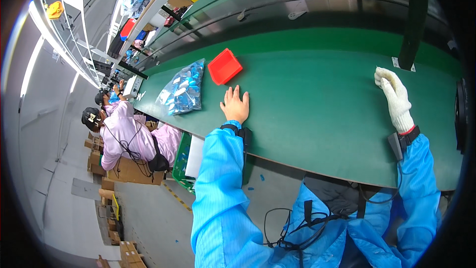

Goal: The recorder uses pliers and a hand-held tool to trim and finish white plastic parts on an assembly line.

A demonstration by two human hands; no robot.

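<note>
My left hand [235,104] is bare and lies on the green tabletop [307,114] with its fingers spread, holding nothing. Just beyond its fingertips is a shallow red plastic tray [225,67], tilted askew to me, with nothing seen in it. To the left of the tray lies a clear plastic bag [184,89] filled with small blue and white pieces. Far to the right, my right hand [394,98] wears a white knitted glove. Its fingers are bent and held together, and nothing shows in them.
A dark green post [414,25] rises from the table beyond my right hand. Shelving [297,10] runs along the far side. A person in pink [131,131] sits at the left, near a green crate [182,164]. A black object [461,114] stands at the right edge.
</note>
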